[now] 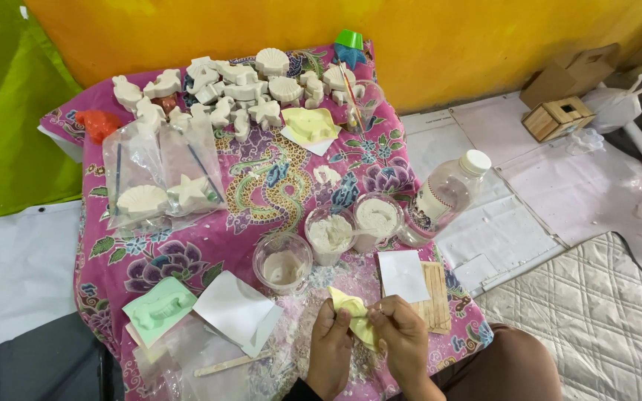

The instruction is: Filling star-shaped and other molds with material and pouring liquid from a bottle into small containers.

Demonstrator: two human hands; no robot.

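The soft yellow mould (356, 313) lies low over the pink patterned cloth (187, 252), its long axis slanting from upper left toward lower right. The left hand (330, 349) and the right hand (403, 343) both pinch it, knuckles up, just below three clear plastic cups (330, 236).

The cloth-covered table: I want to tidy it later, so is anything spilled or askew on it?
Yes. White powder is scattered over the patterned cloth around the three plastic cups and near both hands, left and right, which hold a yellow mould. The clear bottle lies tilted on its side at the cloth's edge.
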